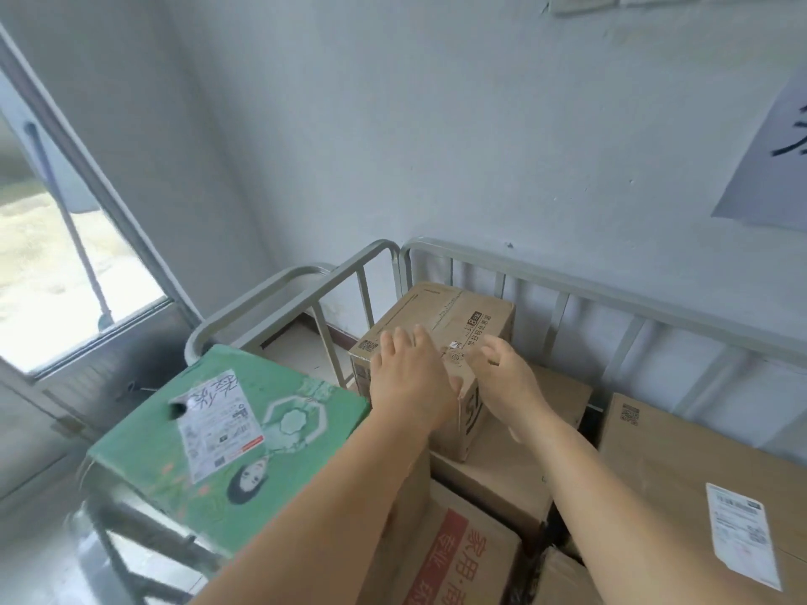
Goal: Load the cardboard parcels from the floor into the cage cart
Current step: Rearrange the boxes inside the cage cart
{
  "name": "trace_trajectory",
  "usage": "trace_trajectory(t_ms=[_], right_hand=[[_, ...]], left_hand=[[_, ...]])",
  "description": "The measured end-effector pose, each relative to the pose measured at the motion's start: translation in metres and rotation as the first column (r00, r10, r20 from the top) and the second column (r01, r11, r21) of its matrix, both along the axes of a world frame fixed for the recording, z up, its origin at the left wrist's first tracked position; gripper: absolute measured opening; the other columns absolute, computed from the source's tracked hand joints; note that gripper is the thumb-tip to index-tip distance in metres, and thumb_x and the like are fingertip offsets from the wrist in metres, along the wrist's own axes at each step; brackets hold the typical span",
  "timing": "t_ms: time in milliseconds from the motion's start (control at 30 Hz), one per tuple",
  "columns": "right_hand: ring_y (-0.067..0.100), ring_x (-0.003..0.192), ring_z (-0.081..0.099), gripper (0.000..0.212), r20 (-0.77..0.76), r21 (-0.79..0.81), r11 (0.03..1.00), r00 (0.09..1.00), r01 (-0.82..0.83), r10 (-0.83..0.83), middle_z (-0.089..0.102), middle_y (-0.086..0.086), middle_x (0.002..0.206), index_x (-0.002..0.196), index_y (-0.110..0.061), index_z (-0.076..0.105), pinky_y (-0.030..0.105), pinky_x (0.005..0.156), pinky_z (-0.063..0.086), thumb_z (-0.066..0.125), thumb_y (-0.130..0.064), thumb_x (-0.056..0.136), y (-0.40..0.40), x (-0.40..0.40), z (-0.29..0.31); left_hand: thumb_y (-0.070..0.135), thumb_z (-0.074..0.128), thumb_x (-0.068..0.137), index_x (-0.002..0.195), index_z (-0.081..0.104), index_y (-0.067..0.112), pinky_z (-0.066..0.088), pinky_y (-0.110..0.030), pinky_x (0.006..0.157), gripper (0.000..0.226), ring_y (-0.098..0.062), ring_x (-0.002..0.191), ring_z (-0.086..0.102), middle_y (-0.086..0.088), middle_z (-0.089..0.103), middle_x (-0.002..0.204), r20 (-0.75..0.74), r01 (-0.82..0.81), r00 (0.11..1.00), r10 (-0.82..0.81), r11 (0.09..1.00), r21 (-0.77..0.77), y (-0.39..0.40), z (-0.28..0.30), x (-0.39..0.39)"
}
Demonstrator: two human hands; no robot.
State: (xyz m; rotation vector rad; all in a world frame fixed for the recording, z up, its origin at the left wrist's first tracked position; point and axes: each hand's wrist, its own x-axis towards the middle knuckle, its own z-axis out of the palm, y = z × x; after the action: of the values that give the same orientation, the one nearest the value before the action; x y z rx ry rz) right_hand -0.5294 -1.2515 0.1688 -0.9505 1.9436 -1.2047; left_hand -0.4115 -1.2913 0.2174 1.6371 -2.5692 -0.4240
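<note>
A small brown cardboard parcel [441, 312] with black print stands on top of other parcels at the back of the grey metal cage cart [567, 283]. My left hand [410, 377] lies flat on the parcel's top, fingers straight. At the parcel's near right corner is my right hand [508, 377], its fingers loosely bent against the side. Below it lie a plain brown parcel [493, 473] and one with red print [458, 556].
A green printed box [218, 430] with a white label fills the cart's left side. A large brown parcel [681, 465] with a shipping label sits at the right. The wall is close behind the cart; a window [43, 277] is at the left.
</note>
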Motion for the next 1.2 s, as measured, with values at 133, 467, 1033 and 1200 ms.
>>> trace_trajectory(t_ms=[133,467,1033,1200], right_hand=[[0.018,0.133,0.043,0.059,-0.046,-0.035,0.996,0.995,-0.086,0.085,0.042,0.004,0.15,0.149,-0.016,0.034,0.035,0.106,0.036,0.045,-0.044,0.098,0.005,0.053,0.031],[0.025,0.144,0.027,0.071,-0.231,0.229,0.905,0.884,-0.357,0.407,0.027,0.003,0.158,0.154,-0.02,0.021,0.039,0.114,0.026,0.049,-0.049,0.096,-0.009,0.166,0.045],[0.017,0.094,0.059,0.065,-0.218,0.261,0.959,0.961,-0.11,0.17,0.061,-0.003,0.108,0.126,-0.023,0.048,0.032,0.08,0.048,0.083,-0.036,0.073,0.059,0.172,0.038],[0.016,0.094,0.062,0.065,-0.247,0.249,0.968,0.968,0.027,0.037,0.064,-0.005,0.106,0.126,-0.023,0.05,0.035,0.085,0.052,0.084,-0.036,0.071,0.098,0.14,0.053]], left_hand=[[0.043,0.053,0.089,0.146,0.025,0.008,0.023,-0.046,0.116,0.072,-0.031,0.144,0.018,-0.011,0.031,0.15,-0.064,-0.073,0.995,0.072,0.997,-0.023,0.015,0.031,0.068],[0.05,0.047,0.093,0.152,0.013,0.013,0.002,-0.055,0.116,0.077,-0.038,0.144,-0.022,-0.016,-0.016,0.159,-0.046,-0.39,0.913,0.405,0.9,0.196,0.041,-0.005,0.223],[0.028,0.087,0.063,0.145,0.024,0.022,0.044,-0.048,0.104,0.104,-0.025,0.133,0.043,-0.003,0.038,0.149,-0.647,-0.301,0.513,0.565,0.824,0.48,0.049,-0.048,0.234],[0.027,0.086,0.067,0.147,0.023,0.014,0.044,-0.048,0.104,0.103,-0.027,0.132,0.042,-0.005,0.035,0.148,-0.665,-0.166,0.581,0.468,0.869,0.466,0.063,-0.034,0.202]])
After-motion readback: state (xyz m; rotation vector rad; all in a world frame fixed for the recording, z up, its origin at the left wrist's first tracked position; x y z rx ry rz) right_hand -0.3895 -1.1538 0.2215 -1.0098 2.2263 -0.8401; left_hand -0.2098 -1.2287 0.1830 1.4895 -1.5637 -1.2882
